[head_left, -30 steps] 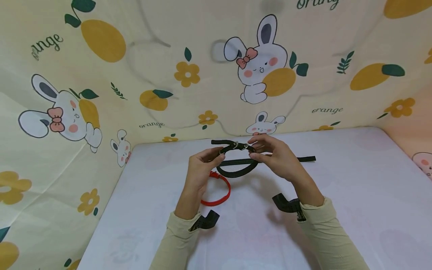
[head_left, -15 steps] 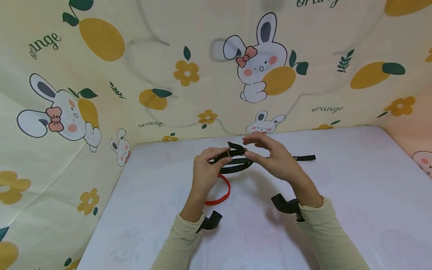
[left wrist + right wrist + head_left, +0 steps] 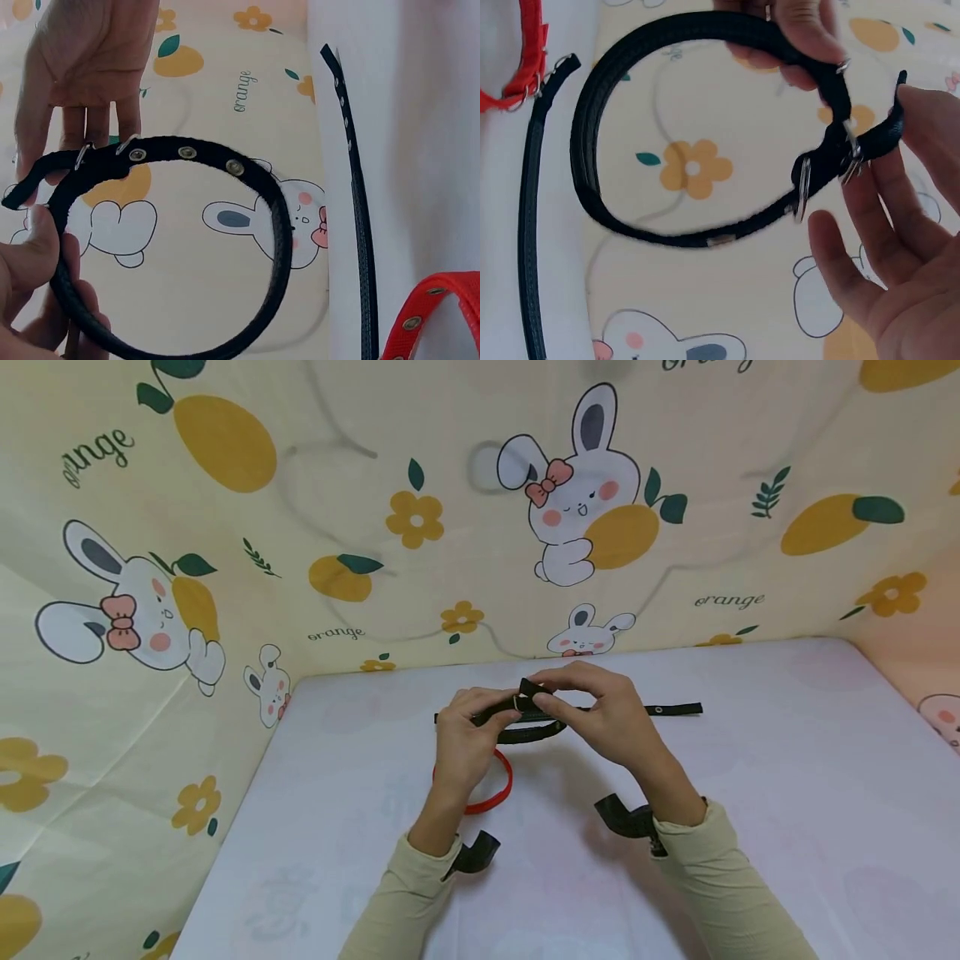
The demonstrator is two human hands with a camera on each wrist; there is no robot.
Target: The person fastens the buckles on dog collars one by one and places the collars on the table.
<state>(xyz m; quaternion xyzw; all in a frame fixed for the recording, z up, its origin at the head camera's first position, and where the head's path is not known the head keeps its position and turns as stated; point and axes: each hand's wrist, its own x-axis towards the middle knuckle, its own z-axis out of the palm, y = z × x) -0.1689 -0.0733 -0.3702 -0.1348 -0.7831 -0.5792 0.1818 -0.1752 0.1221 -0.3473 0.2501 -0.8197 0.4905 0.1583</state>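
A black buckle collar (image 3: 531, 736), closed into a loop, is held up over the table between both hands. My left hand (image 3: 467, 739) pinches the band beside the buckle, thumb against its side in the left wrist view. With thumb and fingers, my right hand (image 3: 617, 718) pinches the free strap end (image 3: 885, 136) where it sticks out past the buckle. Metal eyelets (image 3: 187, 153) show along the band, and a D-ring (image 3: 804, 189) hangs near the buckle. In the head view the fingers partly hide the buckle.
Behind the held loop, a second black collar (image 3: 675, 710) lies stretched out straight on the white table (image 3: 300, 827). A red collar (image 3: 510, 781), closed in a ring, lies nearer, partly covered by the left hand. A printed cloth (image 3: 465, 527) stands behind the table.
My left hand has shifted slightly right with the loop, which has turned. The right hand's fingers, spread half a second ago, now close on the strap end.
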